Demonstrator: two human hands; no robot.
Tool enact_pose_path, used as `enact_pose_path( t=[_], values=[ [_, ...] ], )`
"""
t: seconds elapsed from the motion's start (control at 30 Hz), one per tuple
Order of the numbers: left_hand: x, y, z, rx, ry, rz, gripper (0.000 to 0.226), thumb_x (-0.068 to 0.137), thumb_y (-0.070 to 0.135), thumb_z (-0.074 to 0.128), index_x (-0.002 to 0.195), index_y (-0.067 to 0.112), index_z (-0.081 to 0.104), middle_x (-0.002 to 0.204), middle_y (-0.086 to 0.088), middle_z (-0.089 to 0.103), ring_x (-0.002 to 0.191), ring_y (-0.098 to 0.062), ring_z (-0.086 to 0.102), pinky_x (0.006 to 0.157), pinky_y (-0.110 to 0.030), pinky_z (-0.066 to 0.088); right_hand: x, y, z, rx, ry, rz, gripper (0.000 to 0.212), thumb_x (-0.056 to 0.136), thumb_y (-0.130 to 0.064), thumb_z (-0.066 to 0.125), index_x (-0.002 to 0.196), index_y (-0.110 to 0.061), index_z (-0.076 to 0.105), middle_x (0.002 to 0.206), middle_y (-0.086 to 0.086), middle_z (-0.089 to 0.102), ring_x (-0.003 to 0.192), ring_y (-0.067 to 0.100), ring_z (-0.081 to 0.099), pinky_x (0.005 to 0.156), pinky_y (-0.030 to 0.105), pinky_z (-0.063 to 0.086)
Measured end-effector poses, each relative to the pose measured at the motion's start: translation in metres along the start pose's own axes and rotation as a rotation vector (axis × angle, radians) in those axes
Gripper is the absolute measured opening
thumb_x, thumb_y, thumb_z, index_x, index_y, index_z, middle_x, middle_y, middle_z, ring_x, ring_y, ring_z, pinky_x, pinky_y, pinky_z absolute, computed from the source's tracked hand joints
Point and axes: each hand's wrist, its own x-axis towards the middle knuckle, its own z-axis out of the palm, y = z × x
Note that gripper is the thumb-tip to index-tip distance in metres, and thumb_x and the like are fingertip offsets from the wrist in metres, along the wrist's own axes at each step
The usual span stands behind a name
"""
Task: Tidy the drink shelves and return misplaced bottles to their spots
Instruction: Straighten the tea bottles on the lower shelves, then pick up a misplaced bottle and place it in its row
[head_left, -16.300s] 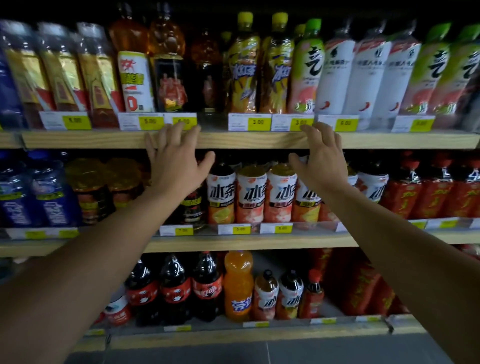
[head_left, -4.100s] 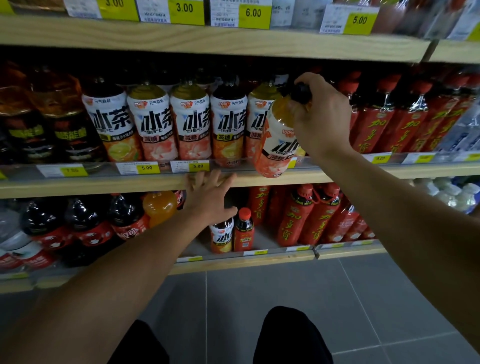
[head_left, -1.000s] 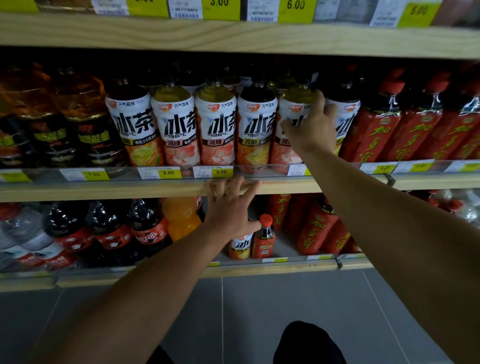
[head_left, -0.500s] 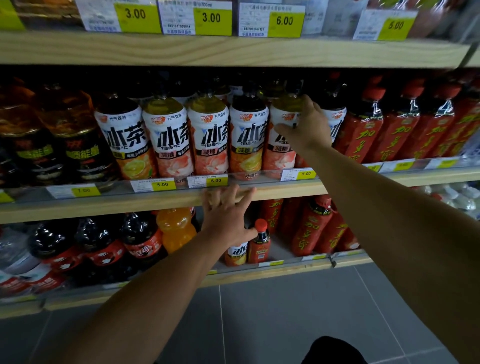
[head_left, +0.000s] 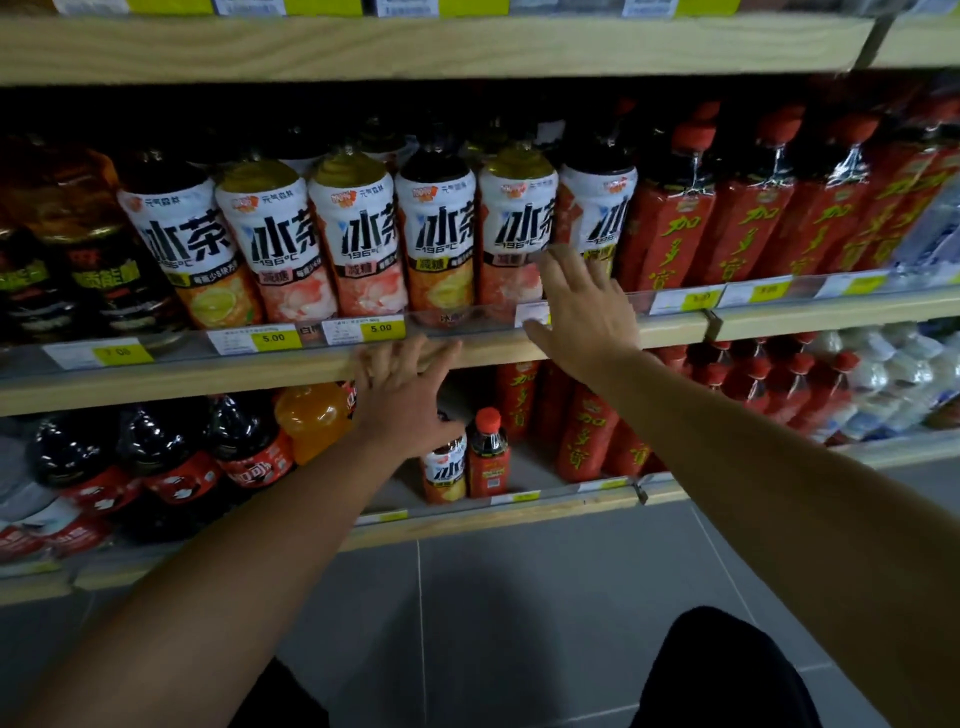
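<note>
- Right hand (head_left: 582, 317), the working grip, is released: fingers straight and spread, held in front of the lower labels of the two rightmost iced tea bottles (head_left: 517, 234); whether the fingertips touch them is unclear.
- Left hand (head_left: 402, 402) is also released, fingers flat against the wooden front edge of the middle shelf (head_left: 182, 379), below the iced tea row.
- That row shows six white-labelled bottles at the front, upright and side by side, each printed "冰茶" and "-196°C"; several carry a "减糖" band.
- Below the row, two price tags (head_left: 379, 328) read "5.00"; a third further left looks like "7.00".
- Right of the row stand red bottles (head_left: 680, 239) with yellow characters and red caps.
- Below the middle shelf, just beside the left hand, stand one small iced tea bottle (head_left: 443, 470) and one small red-capped bottle (head_left: 487, 454).
</note>
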Motion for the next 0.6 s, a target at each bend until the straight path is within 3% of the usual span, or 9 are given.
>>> enact_pose_path(
  t=[0.2, 0.33, 0.6],
  values=[
    [-0.011, 0.025, 0.012, 0.032, 0.133, -0.129, 0.102, 0.073, 0.062, 0.07, 0.156, 0.039, 0.014, 0.155, -0.004, 0.02, 0.142, -0.036, 0.015, 0.116, -0.063, 0.012, -0.034, 0.041, 0.045, -0.003, -0.182, -0.118, 0.069, 0.092, -0.04, 0.057, 0.151, -0.021, 0.027, 0.156, 0.004, 0.026, 0.143, 0.032, 0.024, 0.117, 0.043, 0.024],
    [-0.024, 0.039, 0.025, 0.055, 0.183, -0.206, 0.093, 0.076, 0.055, 0.069, 0.154, 0.034, 0.024, 0.153, -0.007, 0.027, 0.139, -0.038, 0.024, 0.113, -0.061, 0.019, -0.04, 0.059, 0.061, 0.005, -0.167, -0.209, 0.076, 0.085, -0.039, 0.066, 0.15, -0.02, 0.03, 0.151, 0.004, 0.035, 0.14, 0.031, 0.027, 0.12, 0.044, 0.02],
    [-0.037, 0.048, 0.056, -0.123, -0.021, -0.29, 0.085, 0.085, 0.044, 0.069, 0.155, 0.024, 0.026, 0.15, -0.008, 0.032, 0.134, -0.036, 0.033, 0.106, -0.046, 0.037, -0.042, 0.072, 0.079, 0.075, -0.055, -0.239, 0.084, 0.078, -0.042, 0.071, 0.15, -0.026, 0.031, 0.149, 0.006, 0.037, 0.138, 0.035, 0.026, 0.121, 0.049, 0.01]
  ],
)
